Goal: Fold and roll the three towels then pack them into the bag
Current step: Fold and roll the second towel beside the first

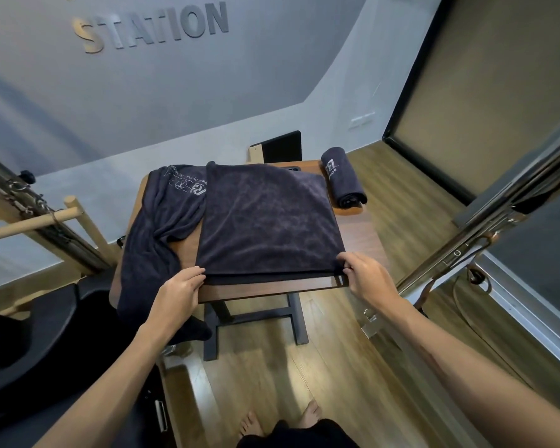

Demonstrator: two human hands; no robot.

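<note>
A dark grey towel point(269, 218) lies folded flat across the small wooden table point(362, 234). My left hand point(180, 291) pinches its near left corner and my right hand point(364, 274) pinches its near right corner, both at the table's front edge. A second dark towel point(162, 227) with pale printed lettering lies crumpled on the table's left side and hangs off toward the floor. A third towel point(345, 177), rolled into a tight cylinder, sits at the table's far right corner. No bag is identifiable.
A black flat panel point(280, 147) leans against the wall behind the table. Wooden bars and a black padded seat point(39, 334) crowd the left. A metal frame point(466, 253) runs along the right. Bare feet point(282, 421) stand on the wood floor.
</note>
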